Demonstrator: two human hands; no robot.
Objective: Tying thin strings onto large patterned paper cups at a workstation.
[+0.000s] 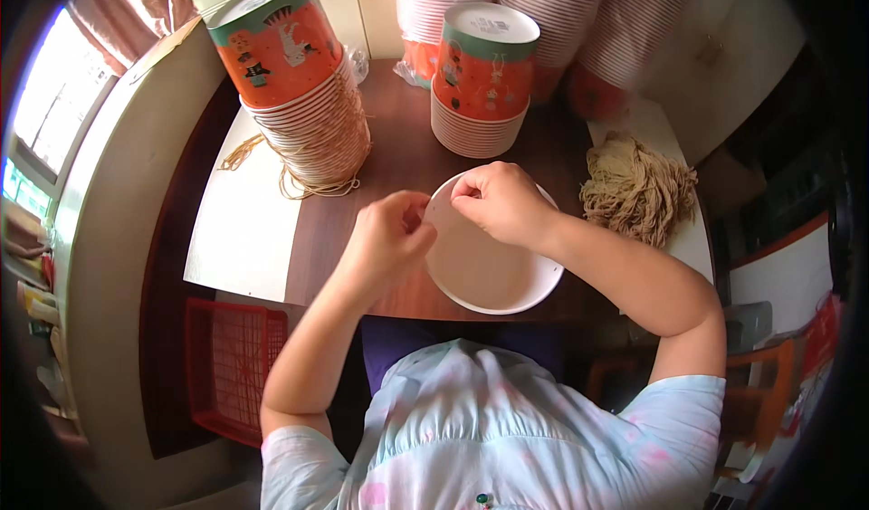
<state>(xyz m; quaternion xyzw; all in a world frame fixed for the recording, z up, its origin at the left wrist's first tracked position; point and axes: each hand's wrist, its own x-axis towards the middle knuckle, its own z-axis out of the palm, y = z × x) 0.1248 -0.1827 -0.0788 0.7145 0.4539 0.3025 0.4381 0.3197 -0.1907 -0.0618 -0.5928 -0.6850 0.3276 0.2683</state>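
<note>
A white-lined paper bucket (493, 270) stands mouth up near the table's front edge, with small dark holes by its rim. My left hand (387, 236) is at the bucket's left rim, thumb and fingers bent together in a pinch. Over the far left part of the mouth, my right hand (505, 200) pinches close to the inner wall, its fingertips pointing toward my left hand. Whatever lies between the fingertips of either hand is too small or hidden to make out.
An upside-down stack of orange and green buckets (290, 57), draped with tan cords (317, 184), stands back left. A shorter stack (487, 76) is behind the bucket. Tall wrapped stacks (552, 12) rise farther back. A cord bundle (638, 189) lies right; a red basket (235, 365) sits below left.
</note>
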